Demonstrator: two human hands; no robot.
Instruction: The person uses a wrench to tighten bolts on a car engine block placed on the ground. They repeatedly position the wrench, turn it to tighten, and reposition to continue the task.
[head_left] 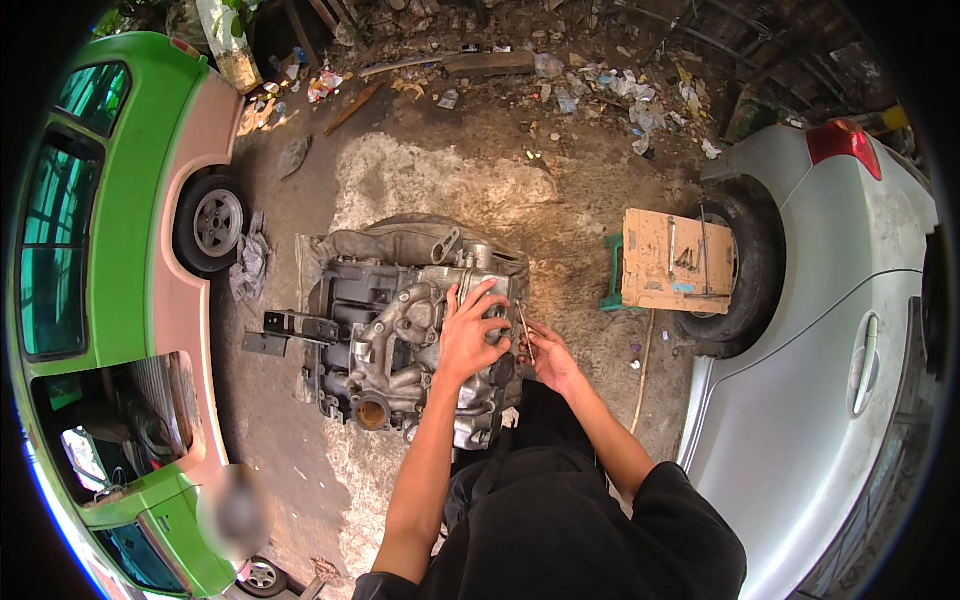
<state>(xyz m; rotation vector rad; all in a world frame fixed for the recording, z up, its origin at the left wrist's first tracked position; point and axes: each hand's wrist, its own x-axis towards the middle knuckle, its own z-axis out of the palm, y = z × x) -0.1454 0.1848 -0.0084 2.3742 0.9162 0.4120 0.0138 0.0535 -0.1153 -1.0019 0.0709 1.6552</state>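
Observation:
A grey metal engine block (385,335) with cast manifold pipes lies on the ground before me. My left hand (468,338) rests on the metal housing at its right end, fingers spread and gripping nothing. Beside that end, my right hand (548,358) pinches a slim metal wrench (526,325), which stands nearly upright against the engine's right side. The wrench's far tip is close to the housing, and I cannot tell whether it sits on a bolt. A dark bracket (295,328) sticks out from the engine's left side.
To the right, a cardboard sheet (650,260) holding several tools lies on a green stool (611,272), next to the silver car's wheel (755,300). A green and pink van (150,220) stands at left. Litter (630,90) is strewn at the back.

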